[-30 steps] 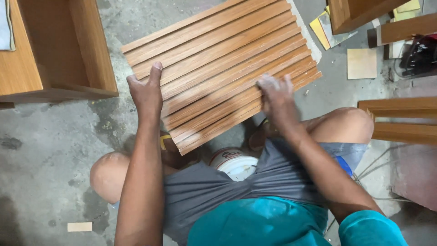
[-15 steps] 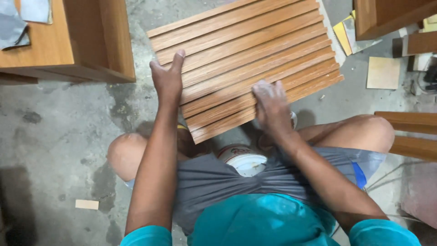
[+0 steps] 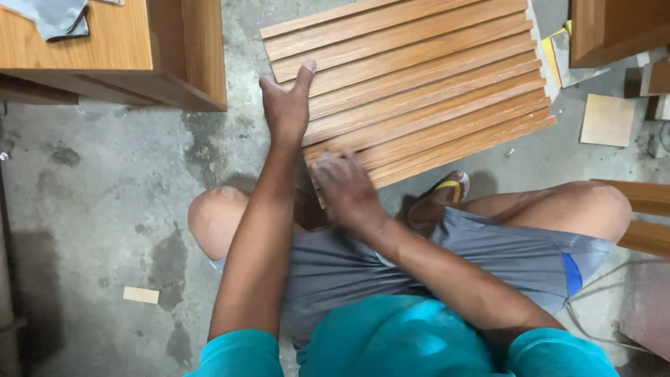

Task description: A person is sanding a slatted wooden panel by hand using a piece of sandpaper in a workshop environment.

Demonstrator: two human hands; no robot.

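- Slatted wood panel [image 3: 419, 77] – ribbed, brown laminate – lies flat on the concrete floor [image 3: 105, 209], in front of the seated person, slats running slightly uphill to the right.
- Left hand [image 3: 286, 105] rests palm-down on the panel's left end; fingers [image 3: 305, 73] together & stretched straight, thumb apart, pressing flat – nothing gripped.
- Right hand [image 3: 345, 188] sits at the panel's near left corner, touching the edge; it's blurred, fingers look loosely curled over the edge – can't tell if they actually grip it.
- Both hands close together, L just beyond R.
- Person sits low, knees wide apart, grey shorts [image 3: 419, 265], teal shirt [image 3: 391, 342]; foot in a yellow-strap sandal [image 3: 443, 195] just under the panel's near edge.
- Wooden cabinet [image 3: 139, 56] upper left, well apart from the panel, w/ a grey cloth [image 3: 59, 17] on top.
- Another wooden cabinet corner [image 3: 614, 28] upper right, just beside the panel's far end.
- Small square board [image 3: 608, 120] on the floor at right; small wood offcut [image 3: 142, 294] on the floor lower left.
- Wooden rails [image 3: 645, 209] at right edge, near the right knee.
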